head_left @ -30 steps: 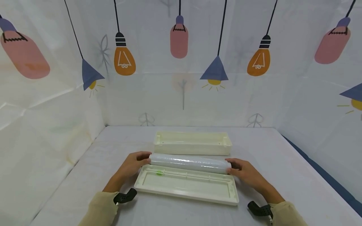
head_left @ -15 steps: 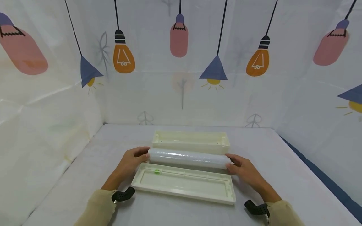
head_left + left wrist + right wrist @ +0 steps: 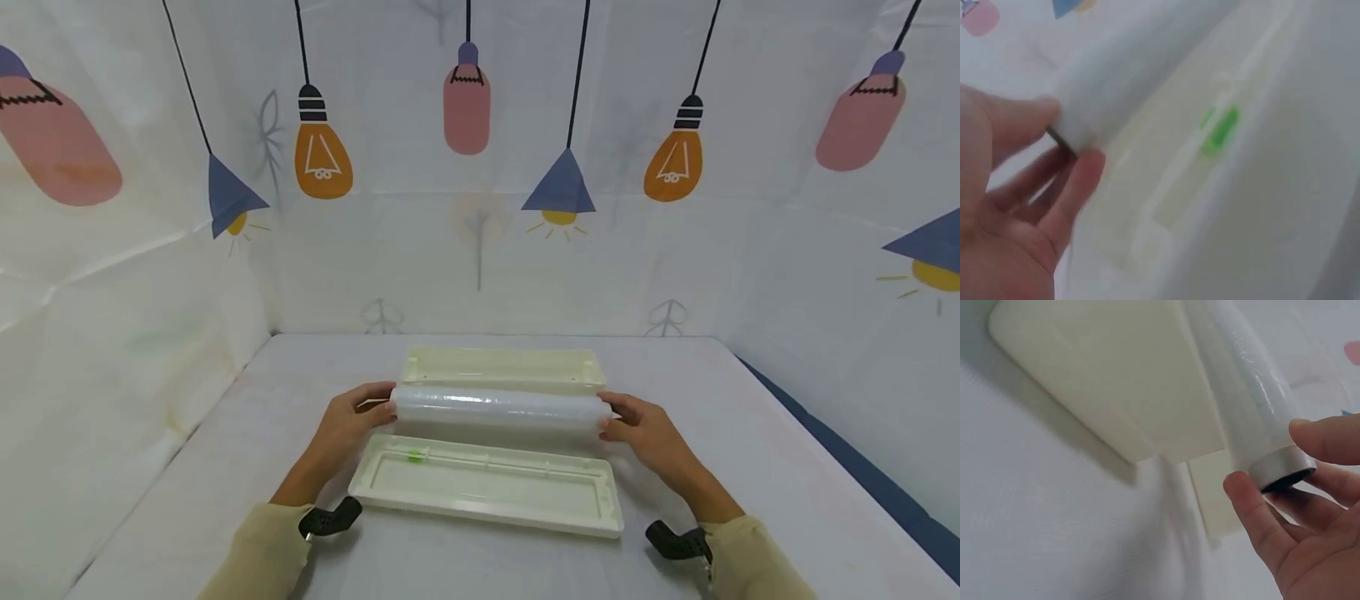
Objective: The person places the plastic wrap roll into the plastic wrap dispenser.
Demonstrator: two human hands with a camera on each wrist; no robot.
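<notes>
Holds one roll (image 3: 501, 406) roughly level over the table (image 3: 300, 375), between the lid (image 3: 487, 492) and the box (image 3: 501, 365), hiding the box's front in the head view. Pinches one end between thumb and fingers with the left hand (image 3: 348, 425), and the other end likewise with the right hand (image 3: 645, 429); probably grips both ends to share the weight and keep so long a shape from dipping. Has the lid lying flat in front, ribbed face up, and the box behind, open, likely set apart to leave room for both hands. Counts one roll, one box, one lid, one green mark (image 3: 415, 456) on the lid, two hands and two black wrist cameras (image 3: 330, 518). Counts also, printed on the sheet (image 3: 375, 233) around, three pink lamps (image 3: 467, 108), two orange lamps (image 3: 323, 162) and three blue lamps (image 3: 558, 183).
</notes>
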